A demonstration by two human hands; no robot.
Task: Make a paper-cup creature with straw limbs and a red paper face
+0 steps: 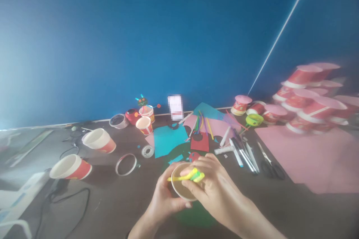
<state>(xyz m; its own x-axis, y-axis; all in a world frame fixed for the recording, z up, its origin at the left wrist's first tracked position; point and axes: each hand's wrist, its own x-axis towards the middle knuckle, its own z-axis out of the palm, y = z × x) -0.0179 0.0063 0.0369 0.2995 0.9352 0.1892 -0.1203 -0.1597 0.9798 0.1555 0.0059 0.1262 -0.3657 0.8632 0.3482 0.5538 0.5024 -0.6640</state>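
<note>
My left hand (pixel 166 194) is closed around a paper cup (pixel 179 189), whose open mouth is tilted towards me. Pinched at the cup's mouth by my right hand (pixel 210 179) are bent yellow and green pipe cleaners (pixel 193 174). One yellow end reaches across to the cup's left rim, near my left fingers. The cup's outer side is mostly covered by my hands. Just behind them lies a small red paper cutout (pixel 193 156). A piece of green paper (pixel 195 214) is on the table below the cup.
Scissors (pixel 269 162), markers (pixel 246 155) and pink paper (pixel 311 157) lie right. Stacked red cups (pixel 305 99) stand behind them. Loose pipe cleaners (pixel 200 123) and blue paper (pixel 169 140) are ahead. Left are two tipped cups (pixel 71 168), a tape roll (pixel 126 164) and a black cable (pixel 70 196).
</note>
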